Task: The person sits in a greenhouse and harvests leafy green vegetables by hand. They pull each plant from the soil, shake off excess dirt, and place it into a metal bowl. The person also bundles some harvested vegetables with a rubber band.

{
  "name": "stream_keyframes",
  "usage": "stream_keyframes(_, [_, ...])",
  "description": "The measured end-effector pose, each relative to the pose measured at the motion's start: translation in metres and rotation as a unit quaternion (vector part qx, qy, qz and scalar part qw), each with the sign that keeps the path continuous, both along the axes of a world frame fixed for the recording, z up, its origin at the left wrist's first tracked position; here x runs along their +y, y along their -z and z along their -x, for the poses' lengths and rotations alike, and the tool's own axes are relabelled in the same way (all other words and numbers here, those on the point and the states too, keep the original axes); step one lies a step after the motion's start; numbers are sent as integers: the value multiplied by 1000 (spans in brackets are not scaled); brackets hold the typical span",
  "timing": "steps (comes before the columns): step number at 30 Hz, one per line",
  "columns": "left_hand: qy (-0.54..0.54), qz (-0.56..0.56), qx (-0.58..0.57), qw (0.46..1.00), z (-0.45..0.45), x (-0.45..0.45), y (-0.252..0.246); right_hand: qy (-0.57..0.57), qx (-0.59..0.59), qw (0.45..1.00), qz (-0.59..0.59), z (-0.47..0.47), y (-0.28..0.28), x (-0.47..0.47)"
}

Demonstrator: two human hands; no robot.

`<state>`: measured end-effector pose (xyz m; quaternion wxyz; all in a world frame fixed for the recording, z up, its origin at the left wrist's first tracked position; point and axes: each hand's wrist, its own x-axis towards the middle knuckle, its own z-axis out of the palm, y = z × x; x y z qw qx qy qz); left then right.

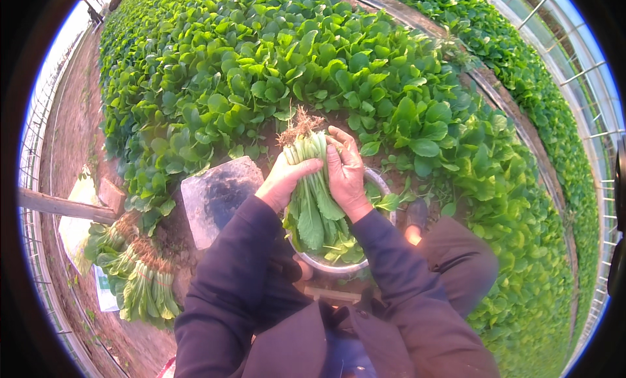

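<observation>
A bunch of leafy greens (313,197) hangs roots up and leaves down in front of me, its tangled brown roots (301,126) at the top. My left hand (288,177) is closed round the pale stems from the left, thumb across them. On the right side, my right hand (346,175) rests against the stems with its thumb up and its fingers curled; whether it grips any stem is hard to tell. Under the bunch stands a round metal-rimmed basin (332,268) with loose green leaves (347,251) inside, between my legs.
Dense leafy plants (293,50) grow ahead and to the right. A greyish flat slab or sheet (220,197) lies left of the basin. Several tied bunches of greens (146,285) lie at the lower left, near a wooden beam (66,205). A narrow divider (494,96) crosses the bed.
</observation>
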<state>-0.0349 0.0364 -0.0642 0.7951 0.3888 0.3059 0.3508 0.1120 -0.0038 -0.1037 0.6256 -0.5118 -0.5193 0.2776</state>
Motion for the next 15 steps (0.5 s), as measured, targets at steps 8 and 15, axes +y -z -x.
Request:
stream_keyframes(8, [-53,-21,43,997,-5,6,5,-130,65,974,173,-2,8,-24])
stream_keyframes(15, [-56,-43,99,993,-4,6,8,20,40,997,70,-12,-9,-15])
